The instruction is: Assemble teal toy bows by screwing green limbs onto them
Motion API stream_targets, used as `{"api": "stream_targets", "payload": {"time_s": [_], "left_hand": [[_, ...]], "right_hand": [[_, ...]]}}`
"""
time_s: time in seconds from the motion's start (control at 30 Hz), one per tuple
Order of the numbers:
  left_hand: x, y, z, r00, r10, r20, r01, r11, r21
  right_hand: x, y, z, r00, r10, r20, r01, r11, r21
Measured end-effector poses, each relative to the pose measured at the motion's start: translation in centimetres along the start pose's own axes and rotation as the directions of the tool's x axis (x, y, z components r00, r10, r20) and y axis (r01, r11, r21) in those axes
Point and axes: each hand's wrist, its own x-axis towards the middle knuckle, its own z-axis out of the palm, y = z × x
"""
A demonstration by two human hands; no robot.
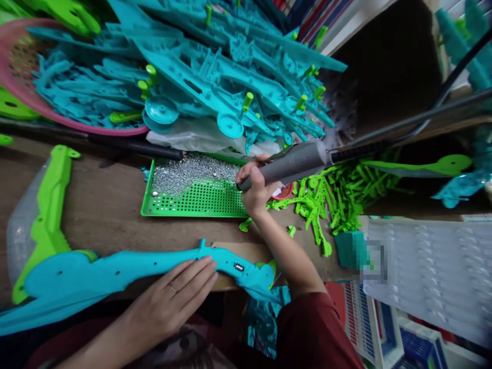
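My right hand (257, 187) is wrapped round a grey electric screwdriver (290, 163), its tip end over the right part of a green perforated tray (200, 201). Small silver screws (180, 177) cover the back and left of that tray. Along the table's near edge lies a long turquoise plastic part (134, 264) with a small dark slot near its right end. My left hand (180, 292) rests on it, fingers stretched out flat. A bright green plastic piece (49, 210) shows beyond the part's left end.
Turquoise plastic parts (230, 66) are piled high at the back, beside a pink basket (77, 120) full of smaller ones. Loose green pieces (334, 195) heap up at the right. A cable (423, 113) runs from the screwdriver to the upper right.
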Motion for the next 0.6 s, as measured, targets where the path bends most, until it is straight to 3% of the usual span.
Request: {"api": "stream_targets", "payload": {"time_s": [0.23, 0.3, 0.4, 0.5, 0.6], "left_hand": [[-0.8, -0.6, 0.3, 0.998, 0.054, -0.024, -0.054, 0.999, -0.006], [-0.8, -0.6, 0.4, 0.997, 0.063, -0.038, -0.063, 0.998, -0.008], [-1.0, -0.7, 0.5, 0.996, 0.068, -0.050, -0.069, 0.997, -0.021], [-1.3, -0.7, 0.6, 0.995, 0.083, -0.059, -0.085, 0.996, -0.027], [-1.5, -0.8, 0.6, 0.996, 0.074, -0.045, -0.076, 0.996, -0.051]], "right_hand": [[0.5, 0.2, 0.2, 0.998, 0.055, -0.028, -0.058, 0.993, -0.107], [0.6, -0.9, 0.5, 0.998, 0.044, -0.035, -0.048, 0.992, -0.120], [-0.8, -4.4, 0.9, 0.998, -0.014, -0.064, 0.007, 0.995, -0.096], [-4.1, -8.7, 0.6, 0.997, -0.016, 0.078, 0.018, 0.999, -0.027], [-7.7, -11.2, -0.2, 0.962, 0.061, 0.265, -0.064, 0.998, 0.003]]}}
